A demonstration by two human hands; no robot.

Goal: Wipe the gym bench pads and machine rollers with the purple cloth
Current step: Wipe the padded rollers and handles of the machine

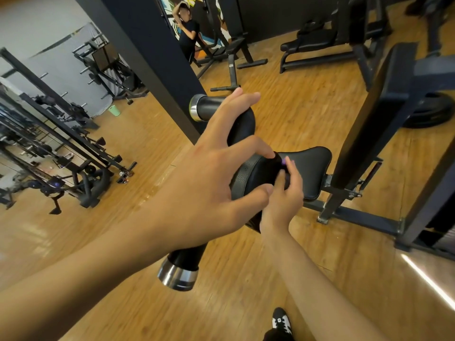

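A black machine roller (pixel 242 124) with chrome end caps runs from upper middle to lower middle. My left hand (pixel 209 173) lies over its middle with the fingers spread, hiding most of it. Just right of it, my right hand (pixel 283 195) curls its fingers around the purple cloth (pixel 284 162), of which only a small purple bit shows. The cloth is pressed against the black padding where the roller meets the black seat pad (pixel 310 168).
The machine's dark steel frame (pixel 369 134) rises to the right, with a weight plate (pixel 428 112) behind it. A black pillar (pixel 157 70) stands beside a mirror at left. Benches (pixel 307 45) and a person (pixel 188 33) are far behind. My shoe (pixel 280 321) stands on the wooden floor.
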